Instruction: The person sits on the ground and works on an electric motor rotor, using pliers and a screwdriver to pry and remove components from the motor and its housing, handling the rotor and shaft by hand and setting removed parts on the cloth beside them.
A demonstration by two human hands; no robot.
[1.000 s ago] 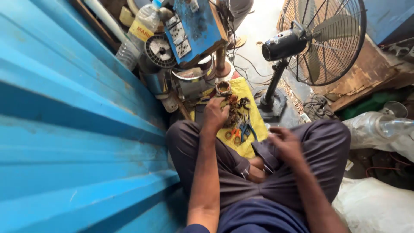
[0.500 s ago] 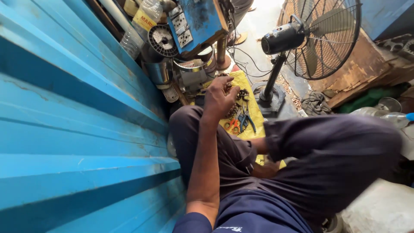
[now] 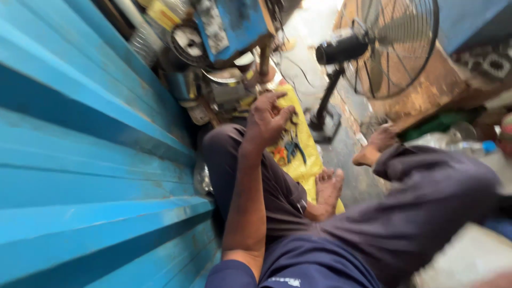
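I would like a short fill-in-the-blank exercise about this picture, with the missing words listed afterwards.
1. The left hand hovers over a ____ cloth spread on the floor.
2. The corrugated wall beside the person is painted ____.
3. The standing fan rises beyond the cloth on a ____ pole.
4. Both of the person's feet wear no ____.

Missing words: yellow; blue; black; shoes
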